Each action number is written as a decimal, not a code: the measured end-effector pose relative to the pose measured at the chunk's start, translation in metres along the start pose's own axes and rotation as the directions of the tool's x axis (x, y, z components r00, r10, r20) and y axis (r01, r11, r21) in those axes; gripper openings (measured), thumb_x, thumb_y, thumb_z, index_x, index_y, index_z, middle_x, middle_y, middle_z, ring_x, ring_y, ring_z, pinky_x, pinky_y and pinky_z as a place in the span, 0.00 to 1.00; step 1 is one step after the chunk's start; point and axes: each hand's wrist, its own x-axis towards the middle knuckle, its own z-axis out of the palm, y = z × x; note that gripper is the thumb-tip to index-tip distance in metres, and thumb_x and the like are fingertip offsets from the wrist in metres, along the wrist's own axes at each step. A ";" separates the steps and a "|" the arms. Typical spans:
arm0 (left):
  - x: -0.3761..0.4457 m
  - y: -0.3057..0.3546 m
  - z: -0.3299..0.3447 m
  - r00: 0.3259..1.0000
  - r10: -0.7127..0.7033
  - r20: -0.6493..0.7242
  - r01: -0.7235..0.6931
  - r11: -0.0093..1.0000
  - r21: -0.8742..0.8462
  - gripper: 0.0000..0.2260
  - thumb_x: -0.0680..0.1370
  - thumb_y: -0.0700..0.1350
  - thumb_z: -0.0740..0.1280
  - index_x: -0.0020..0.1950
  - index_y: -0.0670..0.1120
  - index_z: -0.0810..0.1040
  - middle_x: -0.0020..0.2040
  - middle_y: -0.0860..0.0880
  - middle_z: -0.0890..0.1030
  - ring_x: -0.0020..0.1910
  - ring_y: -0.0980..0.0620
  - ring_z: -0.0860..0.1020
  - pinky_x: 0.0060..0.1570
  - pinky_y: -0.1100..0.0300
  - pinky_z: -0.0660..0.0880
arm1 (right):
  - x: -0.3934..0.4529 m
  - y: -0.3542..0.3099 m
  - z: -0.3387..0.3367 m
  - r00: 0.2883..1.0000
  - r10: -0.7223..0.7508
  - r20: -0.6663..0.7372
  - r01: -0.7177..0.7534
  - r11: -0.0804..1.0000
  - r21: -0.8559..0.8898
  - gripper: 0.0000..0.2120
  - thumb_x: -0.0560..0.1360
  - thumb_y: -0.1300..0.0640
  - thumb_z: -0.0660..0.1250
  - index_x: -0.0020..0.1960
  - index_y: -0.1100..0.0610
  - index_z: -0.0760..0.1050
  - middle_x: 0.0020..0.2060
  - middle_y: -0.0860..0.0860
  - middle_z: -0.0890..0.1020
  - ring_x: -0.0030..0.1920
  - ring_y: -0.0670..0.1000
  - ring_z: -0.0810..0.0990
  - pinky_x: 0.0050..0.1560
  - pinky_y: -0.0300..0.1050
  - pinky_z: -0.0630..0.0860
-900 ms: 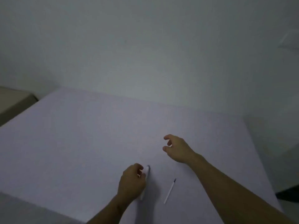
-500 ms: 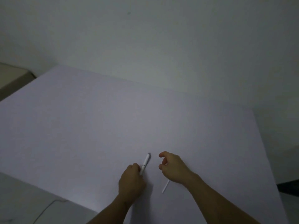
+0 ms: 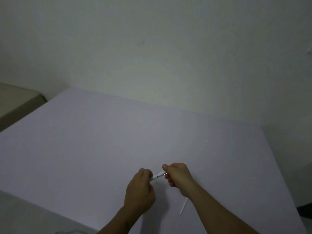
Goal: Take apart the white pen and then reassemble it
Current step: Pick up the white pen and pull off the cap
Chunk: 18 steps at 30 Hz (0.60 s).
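The white pen body (image 3: pixel 157 176) hangs just above the table between my two hands, with a thin metal ring showing at its middle. My left hand (image 3: pixel 139 191) is closed around the pen's near end. My right hand (image 3: pixel 178 177) pinches the far end with thumb and fingers. Most of the pen is hidden inside both fists. The thin white refill (image 3: pixel 183 206) lies loose on the table, partly under my right wrist.
The white table (image 3: pixel 101 149) stretches wide to the left and back, ending at a pale wall. A beige piece of furniture (image 3: pixel 15 102) stands off the left edge. A thin cable (image 3: pixel 67 232) lies on the floor by the near edge.
My right hand came back from the middle of the table and closed on the pen's far end. My left hand lifted the pen off the table. The refill stayed where it was.
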 end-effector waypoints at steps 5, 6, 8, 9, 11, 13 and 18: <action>0.008 -0.019 -0.027 0.991 0.119 0.059 -0.124 0.987 0.106 0.07 0.79 0.51 0.51 0.44 0.54 0.66 0.35 0.55 0.72 0.31 0.54 0.70 0.33 0.58 0.69 | -0.008 -0.012 0.028 0.995 -0.095 0.014 0.096 0.995 -0.034 0.09 0.75 0.56 0.70 0.40 0.61 0.80 0.26 0.52 0.80 0.24 0.47 0.74 0.26 0.40 0.72; 0.011 -0.024 -0.031 0.989 0.127 0.073 -0.135 0.983 0.126 0.09 0.80 0.53 0.50 0.43 0.54 0.65 0.32 0.55 0.70 0.29 0.55 0.68 0.31 0.59 0.67 | -0.009 -0.013 0.032 0.994 -0.106 0.002 0.106 0.993 -0.047 0.08 0.75 0.57 0.70 0.40 0.61 0.81 0.26 0.52 0.80 0.24 0.47 0.73 0.26 0.40 0.71; 0.017 -0.030 -0.036 0.984 0.133 0.120 -0.147 0.982 0.117 0.11 0.80 0.54 0.49 0.41 0.54 0.64 0.30 0.55 0.68 0.27 0.56 0.67 0.29 0.60 0.65 | -0.011 -0.015 0.039 0.994 -0.109 -0.028 0.107 0.992 -0.068 0.07 0.75 0.58 0.69 0.41 0.61 0.81 0.27 0.52 0.80 0.25 0.47 0.73 0.26 0.39 0.71; 0.020 -0.033 -0.038 0.981 0.127 0.150 -0.142 0.985 0.099 0.11 0.81 0.54 0.50 0.41 0.54 0.65 0.30 0.55 0.68 0.27 0.56 0.67 0.29 0.61 0.65 | -0.011 -0.015 0.043 0.993 -0.112 -0.041 0.109 0.991 -0.073 0.07 0.75 0.59 0.69 0.41 0.61 0.82 0.28 0.53 0.80 0.25 0.48 0.73 0.27 0.40 0.71; 0.023 -0.039 -0.040 0.974 0.104 0.203 -0.119 0.991 0.065 0.12 0.81 0.55 0.51 0.42 0.53 0.67 0.31 0.55 0.70 0.27 0.56 0.68 0.29 0.62 0.66 | -0.012 -0.014 0.050 0.990 -0.122 -0.065 0.118 0.990 -0.072 0.06 0.74 0.60 0.68 0.41 0.60 0.82 0.29 0.54 0.81 0.26 0.48 0.74 0.28 0.41 0.71; 0.027 -0.048 -0.040 0.966 0.086 0.246 -0.093 0.995 0.020 0.12 0.81 0.55 0.52 0.42 0.53 0.69 0.31 0.55 0.71 0.27 0.57 0.69 0.28 0.63 0.66 | -0.013 -0.011 0.059 0.985 -0.137 -0.102 0.131 0.989 -0.067 0.07 0.74 0.61 0.67 0.40 0.58 0.82 0.29 0.54 0.81 0.28 0.48 0.75 0.29 0.41 0.72; 0.038 -0.064 -0.049 0.935 0.047 0.351 -0.020 0.997 -0.079 0.17 0.79 0.57 0.54 0.34 0.52 0.70 0.30 0.53 0.73 0.27 0.55 0.71 0.30 0.61 0.67 | -0.013 0.004 0.075 0.953 -0.182 -0.241 0.174 0.983 -0.056 0.09 0.75 0.63 0.65 0.38 0.57 0.81 0.31 0.54 0.81 0.32 0.50 0.77 0.32 0.44 0.72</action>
